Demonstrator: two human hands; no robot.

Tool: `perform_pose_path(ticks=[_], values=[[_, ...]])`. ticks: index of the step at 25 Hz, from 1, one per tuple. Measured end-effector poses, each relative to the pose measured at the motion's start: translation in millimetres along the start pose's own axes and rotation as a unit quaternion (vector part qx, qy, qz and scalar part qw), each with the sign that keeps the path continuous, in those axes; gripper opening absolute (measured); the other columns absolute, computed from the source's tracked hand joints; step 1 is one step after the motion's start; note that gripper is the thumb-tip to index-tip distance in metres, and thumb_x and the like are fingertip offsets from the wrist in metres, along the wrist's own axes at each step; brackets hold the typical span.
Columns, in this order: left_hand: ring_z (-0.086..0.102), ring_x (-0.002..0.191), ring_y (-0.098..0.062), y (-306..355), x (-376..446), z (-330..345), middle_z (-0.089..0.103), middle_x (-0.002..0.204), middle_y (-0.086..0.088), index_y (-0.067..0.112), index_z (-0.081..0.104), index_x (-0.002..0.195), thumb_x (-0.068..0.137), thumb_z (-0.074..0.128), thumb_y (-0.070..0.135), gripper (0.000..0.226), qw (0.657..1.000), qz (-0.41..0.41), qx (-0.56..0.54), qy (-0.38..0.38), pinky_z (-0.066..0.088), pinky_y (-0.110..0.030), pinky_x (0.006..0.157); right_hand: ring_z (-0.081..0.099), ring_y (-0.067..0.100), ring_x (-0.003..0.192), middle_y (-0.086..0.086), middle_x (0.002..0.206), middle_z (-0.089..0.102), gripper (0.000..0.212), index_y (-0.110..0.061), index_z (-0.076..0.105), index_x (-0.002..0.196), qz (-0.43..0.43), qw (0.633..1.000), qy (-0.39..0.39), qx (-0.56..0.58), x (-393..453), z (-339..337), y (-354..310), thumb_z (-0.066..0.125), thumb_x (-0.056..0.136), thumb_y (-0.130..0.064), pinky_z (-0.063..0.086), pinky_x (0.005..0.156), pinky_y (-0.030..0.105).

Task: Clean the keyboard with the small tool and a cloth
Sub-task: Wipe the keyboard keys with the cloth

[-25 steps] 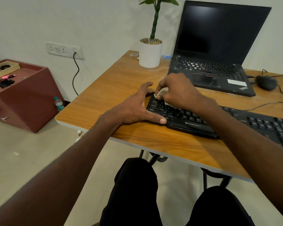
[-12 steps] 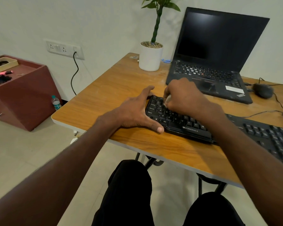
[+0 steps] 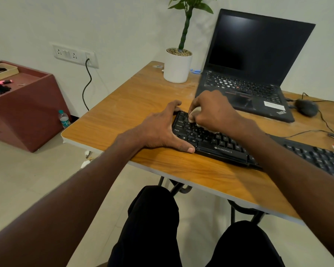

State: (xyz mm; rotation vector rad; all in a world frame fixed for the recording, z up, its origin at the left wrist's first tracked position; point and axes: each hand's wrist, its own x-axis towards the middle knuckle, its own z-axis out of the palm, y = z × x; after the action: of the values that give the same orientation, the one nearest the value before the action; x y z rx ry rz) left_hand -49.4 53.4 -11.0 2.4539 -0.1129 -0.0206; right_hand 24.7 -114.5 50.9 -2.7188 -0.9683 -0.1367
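Legs: the person's black trousers (image 3: 154,228) fill the near foreground, below the bench's front edge.
Bench: a wooden-topped bench (image 3: 135,105) with a pale edge, standing on dark metal legs.
Keyboard: a black Zebronics keyboard (image 3: 222,147) lies near the bench's front edge, running off toward the right of the view.
Left hand: the left hand (image 3: 158,128) lies flat at the keyboard's left end, fingers straight along the far corner, thumb stretched along the front edge, holding nothing.
Right hand: the right hand (image 3: 214,110) is curled over the upper left keys, fingers bunched round a pale cloth (image 3: 194,113) pressed onto the keys.
Small tool: I cannot make one out.
Laptop: a black ThinkPad laptop (image 3: 255,60) stands open just behind the keyboard, screen dark.
Mouse: a black wired mouse (image 3: 306,107) sits right of the laptop.
Plant: a white pot with a green plant (image 3: 177,68) stands at the far left corner.
Beyond: a small water bottle (image 3: 64,119) stands on the floor beside a red-brown cabinet (image 3: 25,112); a wall socket (image 3: 75,55) has a black cable plugged in.
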Motion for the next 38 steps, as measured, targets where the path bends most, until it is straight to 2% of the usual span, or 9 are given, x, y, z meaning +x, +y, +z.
perform_pose_path(ticks=[6,11,17,20,23,28,32,35,38], values=[[0.041,0.148,-0.028,1,-1,-2,0.036,0.166,0.004,0.039,0.008,0.161,0.041,0.086,0.087,0.151,1.000,-0.009,-0.012,-0.003,0.035,-0.052,0.124,0.066,0.017,0.093,0.001,0.098,0.074,0.012,-0.020,0.081,0.096,0.027,0.999,-0.025,-0.025,-8,-10,13,0.083,0.084,-0.023,0.051,0.077,0.031],[0.037,0.149,-0.025,1,-1,1,0.036,0.166,0.008,0.037,0.012,0.160,0.047,0.091,0.080,0.144,1.000,-0.010,-0.006,0.003,0.027,-0.042,0.124,0.068,0.032,0.092,0.015,0.102,0.071,0.014,-0.010,0.076,0.099,0.071,0.994,0.062,-0.053,10,5,10,0.072,0.085,-0.011,0.060,0.083,0.045],[0.038,0.147,-0.025,1,0,1,0.037,0.165,0.007,0.040,0.010,0.160,0.046,0.091,0.080,0.145,1.000,-0.013,-0.012,0.005,0.030,-0.043,0.123,0.070,0.025,0.092,0.006,0.097,0.074,0.016,-0.016,0.080,0.095,0.011,0.997,0.016,-0.069,-8,-2,21,0.072,0.087,-0.005,0.058,0.083,0.038],[0.041,0.147,-0.024,-1,1,1,0.038,0.164,0.008,0.042,0.012,0.157,0.039,0.087,0.088,0.147,1.000,-0.014,-0.018,0.000,0.033,-0.049,0.125,0.070,0.028,0.092,0.008,0.096,0.074,0.014,-0.012,0.079,0.094,0.045,0.996,0.049,-0.061,2,3,26,0.070,0.088,-0.004,0.058,0.082,0.039],[0.042,0.147,-0.021,0,1,2,0.038,0.164,0.007,0.040,0.012,0.158,0.037,0.086,0.088,0.149,1.000,-0.012,-0.021,0.004,0.033,-0.048,0.125,0.070,0.026,0.094,0.009,0.100,0.075,0.017,-0.011,0.080,0.098,0.067,0.995,0.070,-0.029,7,10,27,0.066,0.091,-0.003,0.047,0.077,0.029],[0.042,0.147,-0.021,-1,1,2,0.038,0.164,0.009,0.040,0.013,0.159,0.038,0.086,0.089,0.149,1.000,-0.010,-0.022,0.006,0.034,-0.049,0.124,0.066,0.013,0.096,-0.001,0.101,0.075,0.019,-0.017,0.081,0.102,0.000,1.000,0.030,0.008,-12,3,23,0.072,0.090,-0.006,0.044,0.075,0.020],[0.044,0.145,-0.020,-2,0,2,0.040,0.162,0.010,0.040,0.017,0.156,0.039,0.086,0.089,0.145,1.000,-0.003,-0.027,0.005,0.036,-0.049,0.123,0.064,0.014,0.089,0.003,0.104,0.076,0.016,-0.017,0.080,0.102,0.039,0.998,-0.046,-0.015,-11,-25,37,0.080,0.086,-0.014,0.041,0.066,0.017],[0.045,0.144,-0.019,-1,0,2,0.042,0.159,0.011,0.041,0.019,0.154,0.038,0.086,0.090,0.142,1.000,-0.001,-0.024,0.006,0.037,-0.049,0.123,0.063,0.017,0.105,-0.003,0.117,0.071,0.027,-0.020,0.078,0.113,0.015,0.999,-0.031,0.011,-7,-28,31,0.081,0.086,-0.017,0.049,0.086,0.027],[0.045,0.143,-0.018,-1,0,1,0.043,0.157,0.012,0.042,0.020,0.153,0.038,0.085,0.090,0.140,1.000,-0.001,-0.022,0.007,0.036,-0.049,0.123,0.066,0.013,0.102,-0.007,0.106,0.074,0.029,-0.027,0.079,0.109,-0.020,0.997,-0.078,0.017,-12,-21,31,0.084,0.082,-0.017,0.051,0.085,0.032]])
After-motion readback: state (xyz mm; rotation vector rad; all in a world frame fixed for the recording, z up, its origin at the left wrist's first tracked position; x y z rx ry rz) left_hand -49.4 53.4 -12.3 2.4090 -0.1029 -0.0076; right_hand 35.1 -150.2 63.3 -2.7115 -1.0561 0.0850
